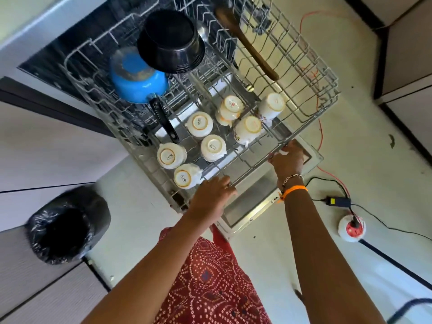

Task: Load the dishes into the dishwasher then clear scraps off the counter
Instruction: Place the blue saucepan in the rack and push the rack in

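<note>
Both my hands are on the front rail of the upper rack [253,161]: left hand [214,197] laid over the near-left part of the rail, fingers bent round the wire; right hand [288,159] gripping it further right. Hands well apart, so the push should be even.

Rack is pulled out over the open dishwasher door [261,202]. Load: seven white cups [199,123], all upside down, in the near half; blue saucepan [138,76] and black pot [171,40] inverted at the back left; wooden spoon [247,44] lying across the back right.

My read: the step is sliding the rack in. Push level and slow, same pressure on both sides, or it'll rack sideways on the runners. Two cups near the right [271,106] lean against their neighbours; a jolt could knock them over. The saucepan's black handle [164,120] pokes toward the cups and the spoon overhangs the wires, so check both clear the tub opening.

Room: the bin with black liner [67,224] stands left of the door, near my legs. Orange cable [320,127] and a power adapter [337,201] trail on the floor to the right, close beside the door edge. Step back carefully. No bench in view, so scraps can't be judged.
</note>
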### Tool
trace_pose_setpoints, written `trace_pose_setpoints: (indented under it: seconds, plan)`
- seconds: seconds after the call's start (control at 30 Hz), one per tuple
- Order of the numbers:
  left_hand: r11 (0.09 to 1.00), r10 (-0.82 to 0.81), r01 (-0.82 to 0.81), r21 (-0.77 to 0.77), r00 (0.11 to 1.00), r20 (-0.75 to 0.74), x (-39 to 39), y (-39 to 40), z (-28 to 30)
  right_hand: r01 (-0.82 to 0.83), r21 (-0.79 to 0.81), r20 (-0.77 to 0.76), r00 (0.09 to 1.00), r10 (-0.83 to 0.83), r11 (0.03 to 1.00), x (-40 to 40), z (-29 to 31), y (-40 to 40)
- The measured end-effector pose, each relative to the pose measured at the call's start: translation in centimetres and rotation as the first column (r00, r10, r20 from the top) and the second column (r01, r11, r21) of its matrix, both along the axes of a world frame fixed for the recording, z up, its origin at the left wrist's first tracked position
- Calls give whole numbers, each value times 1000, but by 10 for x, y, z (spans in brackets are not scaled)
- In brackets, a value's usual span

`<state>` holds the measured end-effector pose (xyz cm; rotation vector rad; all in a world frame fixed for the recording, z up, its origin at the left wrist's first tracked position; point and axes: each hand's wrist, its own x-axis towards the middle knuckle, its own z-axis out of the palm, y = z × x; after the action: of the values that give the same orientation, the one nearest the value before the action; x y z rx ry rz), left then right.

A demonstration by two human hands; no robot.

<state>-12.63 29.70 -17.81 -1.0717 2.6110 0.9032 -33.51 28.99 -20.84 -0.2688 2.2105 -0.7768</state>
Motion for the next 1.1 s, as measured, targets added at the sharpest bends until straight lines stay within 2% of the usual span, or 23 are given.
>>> trace_pose_setpoints:
  seconds: [0.1,0.23,0.37,0.47,0.6,0.67,0.8,1.0,1.1]
  plan:
    - [1000,21,-21,17,1000,19,3,-10,3,158,-120,124,982,-143,980,4,21,-11]
    - [993,105,-104,-51,995,4,11,-32,3,224,-243,210,962,-174,944,15,32,-39]
    - [975,209,-207,-77,978,21,22,-53,-2,173,-261,153,979,-136,950,23,24,-75]
    - [950,300,-298,-94,954,8,22,-71,-4,174,-278,188,974,-124,945,23,14,-99]
    - [882,461,-462,-93,887,-26,21,-90,-3,106,-291,137,988,-69,951,33,8,-124]
    - [854,506,-500,-143,862,9,19,-99,-3,87,-308,125,991,-50,947,36,8,-138]
    - [811,569,-560,-170,822,2,17,-117,-6,139,-379,211,976,-62,915,44,9,-169]
    - [700,618,-606,-378,779,-105,42,-164,-22,100,-458,224,975,6,884,71,2,-224]
    - [645,624,-602,-471,771,-131,46,-194,-30,171,-503,266,963,-36,847,83,-4,-258]
